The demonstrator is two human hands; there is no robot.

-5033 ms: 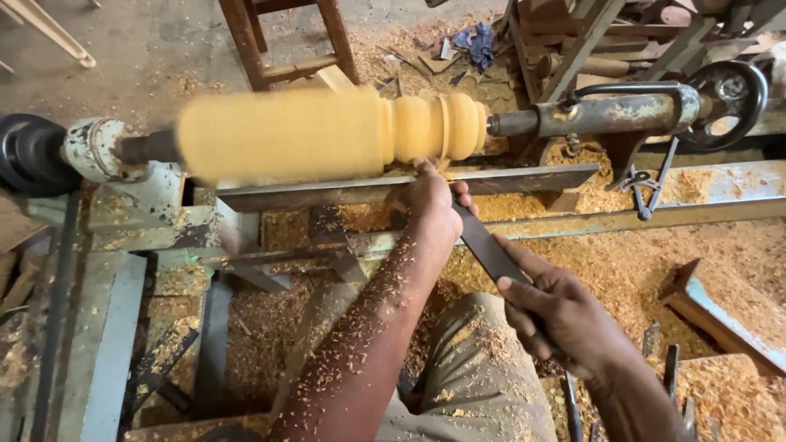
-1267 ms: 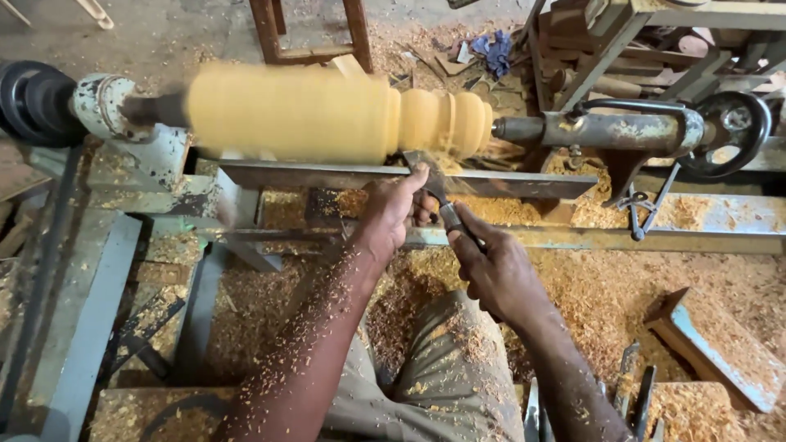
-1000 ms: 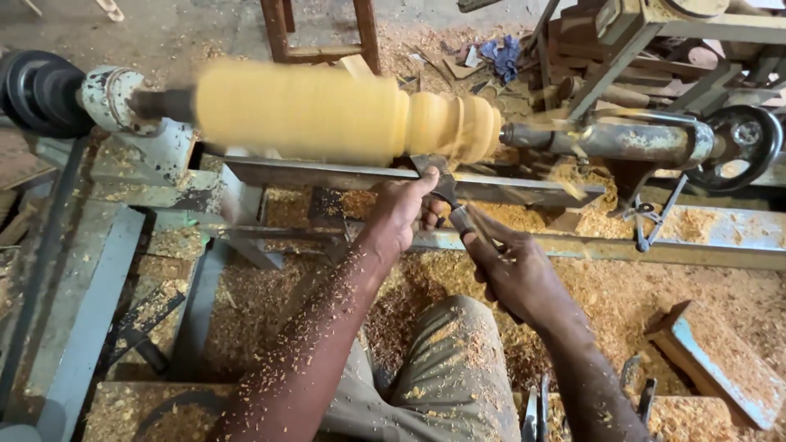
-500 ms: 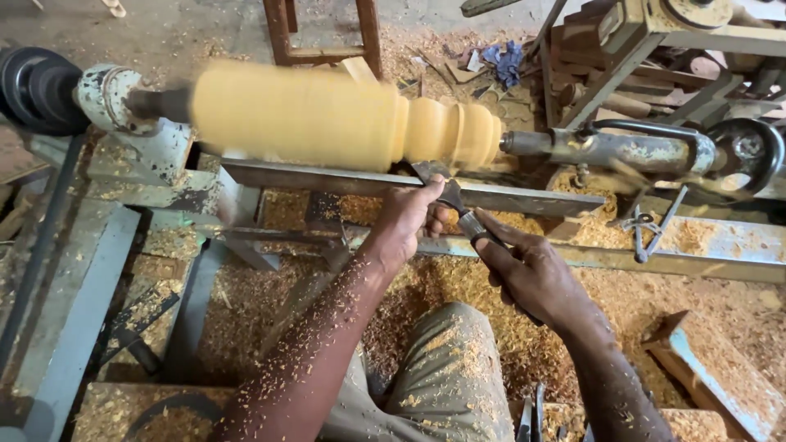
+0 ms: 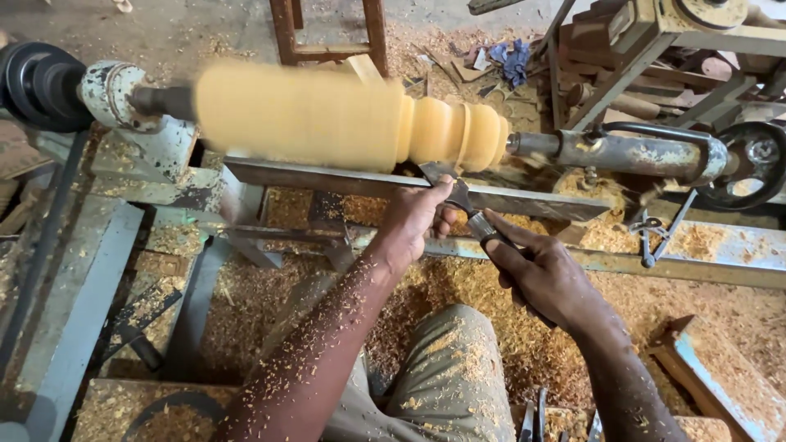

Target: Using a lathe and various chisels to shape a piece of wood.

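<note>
A pale yellow wooden workpiece point(image 5: 327, 115) spins blurred on a lathe, with turned beads at its right end point(image 5: 458, 133). A flat steel tool rest point(image 5: 352, 180) runs just below it. My left hand point(image 5: 413, 221) presses a chisel blade point(image 5: 446, 184) down onto the rest, its tip under the beads. My right hand point(image 5: 544, 274) grips the chisel's handle behind a metal ferrule point(image 5: 481, 227). Sawdust covers my left forearm and my trouser leg point(image 5: 450, 376).
The headstock with a black pulley point(image 5: 37, 86) sits at left, the tailstock point(image 5: 630, 155) and its handwheel point(image 5: 757, 160) at right. Wood shavings point(image 5: 508, 344) cover the lathe bed and floor. A wooden stool point(image 5: 327, 33) stands behind. Spare tools point(image 5: 536, 417) lie near my knee.
Both hands moved up from below the rest and brought the chisel to the workpiece near the beads. Over the last second the chisel and hands have barely shifted.
</note>
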